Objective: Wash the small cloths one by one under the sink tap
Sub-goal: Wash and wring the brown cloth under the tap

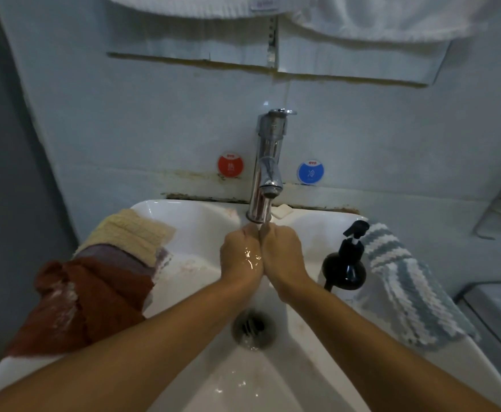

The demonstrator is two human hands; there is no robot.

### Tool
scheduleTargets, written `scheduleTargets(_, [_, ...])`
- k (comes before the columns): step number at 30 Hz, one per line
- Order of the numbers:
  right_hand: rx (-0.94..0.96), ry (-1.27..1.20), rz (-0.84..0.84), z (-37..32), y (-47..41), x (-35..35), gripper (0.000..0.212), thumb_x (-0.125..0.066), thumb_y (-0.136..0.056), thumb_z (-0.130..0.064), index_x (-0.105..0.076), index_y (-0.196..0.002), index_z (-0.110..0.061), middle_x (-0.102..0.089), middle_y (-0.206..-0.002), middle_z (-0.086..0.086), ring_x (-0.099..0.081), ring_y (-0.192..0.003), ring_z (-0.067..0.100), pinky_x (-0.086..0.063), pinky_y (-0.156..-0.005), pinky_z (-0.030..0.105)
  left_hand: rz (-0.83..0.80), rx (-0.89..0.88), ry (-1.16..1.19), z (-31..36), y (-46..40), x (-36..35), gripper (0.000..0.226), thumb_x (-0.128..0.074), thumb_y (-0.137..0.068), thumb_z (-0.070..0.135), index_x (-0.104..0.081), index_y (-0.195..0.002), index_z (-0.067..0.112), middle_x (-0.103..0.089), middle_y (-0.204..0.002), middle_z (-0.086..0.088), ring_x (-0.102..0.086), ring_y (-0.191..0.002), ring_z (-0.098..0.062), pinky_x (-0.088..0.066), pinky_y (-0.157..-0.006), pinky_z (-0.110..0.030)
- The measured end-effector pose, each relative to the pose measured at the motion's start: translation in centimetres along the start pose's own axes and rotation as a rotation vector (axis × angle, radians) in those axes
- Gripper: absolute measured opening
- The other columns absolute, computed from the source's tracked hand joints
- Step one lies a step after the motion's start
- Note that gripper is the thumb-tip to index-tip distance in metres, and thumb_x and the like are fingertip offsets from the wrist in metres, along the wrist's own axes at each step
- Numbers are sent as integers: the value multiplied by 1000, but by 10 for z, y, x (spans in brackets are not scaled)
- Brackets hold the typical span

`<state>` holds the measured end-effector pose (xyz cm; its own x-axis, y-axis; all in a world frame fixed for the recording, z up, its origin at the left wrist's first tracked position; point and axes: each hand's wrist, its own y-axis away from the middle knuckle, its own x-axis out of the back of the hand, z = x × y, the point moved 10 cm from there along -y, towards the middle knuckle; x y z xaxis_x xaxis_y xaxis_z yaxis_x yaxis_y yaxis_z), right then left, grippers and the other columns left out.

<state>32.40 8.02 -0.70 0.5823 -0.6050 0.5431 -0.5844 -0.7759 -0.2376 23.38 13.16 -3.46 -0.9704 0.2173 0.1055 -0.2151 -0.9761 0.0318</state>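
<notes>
Both my hands are side by side under the chrome tap (265,168), from which water runs. My left hand (240,252) is wet and touches my right hand (283,251). Their fingers bend down out of sight, and no cloth shows between them. On the left rim of the white sink (184,209) lie a cream cloth (130,233), a grey-purple cloth (115,257) and a rust-brown cloth (89,298) with suds on it. A blue-and-white striped cloth (406,281) lies over the right rim.
A black pump bottle (344,263) stands on the right rim beside the striped cloth. A white soap bar (283,210) sits behind the tap. The drain (253,327) is below my wrists. White towels (377,16) hang overhead.
</notes>
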Motion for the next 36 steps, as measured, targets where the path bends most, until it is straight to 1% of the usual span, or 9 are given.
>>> scheduleTargets(6, [-229,-235,-97,20,8,-14,35,-40,-107,-30,-62,-86,-12,-63,-76,5,-56,-64,10,-49,-59,24,41,61,5,-11,-2,3,36,-39,-100,26,-58,-73,10,-55,-66,-8,-50,-59,-22,-39,-58,-30])
scheduleTargets(11, [-346,-809,-179,15,10,-13,23,-48,-102,-24,-61,-112,-7,-63,-89,10,-52,-63,12,-43,-58,23,25,355,471,-33,-5,7,32,-36,-99,30,-56,-87,9,-61,-66,-12,-53,-41,-18,-34,-34,-18])
scheduleTargets(15, [-173,-344,-26,20,2,6,27,-39,-107,-36,-53,-114,-15,-62,-97,4,-59,-82,12,-45,-65,20,-132,253,332,-23,5,-9,32,-36,-100,33,-58,-109,10,-61,-86,-10,-55,-66,-18,-41,-41,-23])
scheduleTargets(18, [-101,-371,-10,13,2,8,34,-34,-107,-41,-55,-106,-14,-63,-94,4,-62,-87,15,-52,-76,28,-50,3,80,-3,5,-9,24,-36,-104,31,-54,-109,16,-63,-92,-5,-61,-81,-18,-57,-73,-37])
scheduleTargets(20, [-33,-396,6,4,2,9,28,-39,-107,-32,-57,-99,-12,-62,-88,3,-61,-82,12,-51,-74,24,36,46,111,-7,2,-1,26,-36,-103,32,-50,-113,12,-64,-96,-11,-63,-85,-25,-56,-82,-43])
scheduleTargets(24, [-84,-338,-43,13,1,-7,28,-43,-106,-28,-66,-97,-16,-70,-85,-1,-66,-70,2,-49,-57,12,-30,-69,182,6,7,-5,20,-35,-104,30,-53,-106,21,-65,-97,-7,-65,-92,-22,-56,-79,-40])
scheduleTargets(29, [-81,-342,-89,8,3,-13,36,-31,-109,-33,-64,-105,-20,-71,-94,0,-67,-89,12,-56,-82,29,31,-262,28,21,6,3,21,-34,-105,27,-49,-90,23,-61,-84,1,-62,-81,-17,-55,-77,-42])
scheduleTargets(33, [-18,-4,-70,8,-3,-14,36,-31,-109,-37,-59,-96,-20,-67,-84,-2,-64,-75,9,-53,-69,25,37,-305,-60,24,7,5,29,-37,-105,24,-49,-78,24,-56,-71,7,-54,-67,-7,-38,-57,-20])
scheduleTargets(36, [-2,43,-60,5,-2,-9,33,-36,-108,-30,-60,-96,-12,-68,-86,6,-65,-76,17,-57,-74,32,39,-313,-70,24,4,6,35,-39,-104,22,-51,-71,25,-57,-68,5,-53,-63,-6,-37,-55,-22])
